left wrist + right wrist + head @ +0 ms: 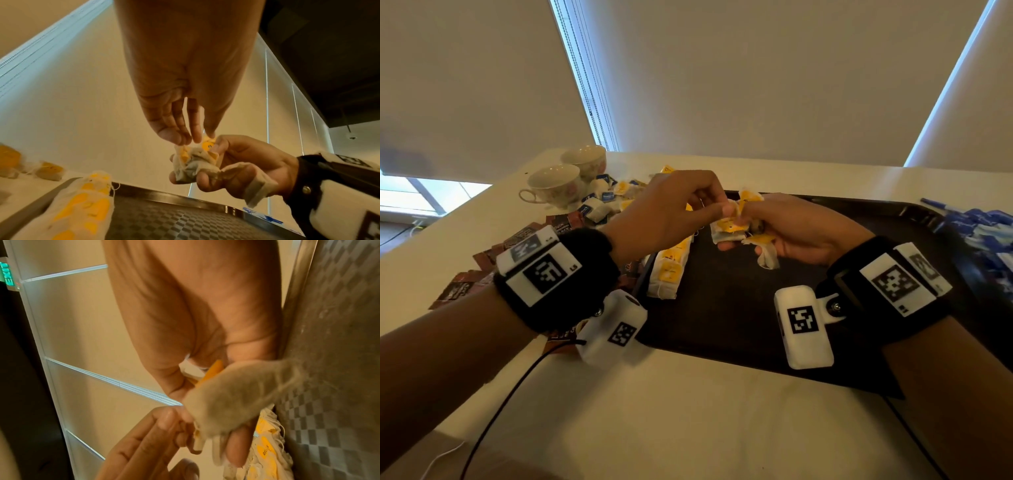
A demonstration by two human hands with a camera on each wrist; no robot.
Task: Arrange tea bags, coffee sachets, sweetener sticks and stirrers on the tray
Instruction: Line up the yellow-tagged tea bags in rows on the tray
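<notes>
Both forearms reach forward, banded at the wrists; left hand (667,209) and right hand (801,229) meet fingertip to fingertip, fingers curled in pinching grips.

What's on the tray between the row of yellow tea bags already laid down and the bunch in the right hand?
Nothing: in the head view bare dark tray separates the laid row of tea bags from the bunch of tea bags held above it by the right hand.

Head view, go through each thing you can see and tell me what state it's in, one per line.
Left hand: pinching a tea bag out of the bunch.
Right hand: gripping a bunch of tea bags above the tray.
Tray: flat on the table, mostly bare.
Row of tea bags: lying along the tray's left edge.
Two cups: upright, off the tray.
Brown sachets: scattered on the table.
Blue sticks: heaped at the tray's right end.
</notes>
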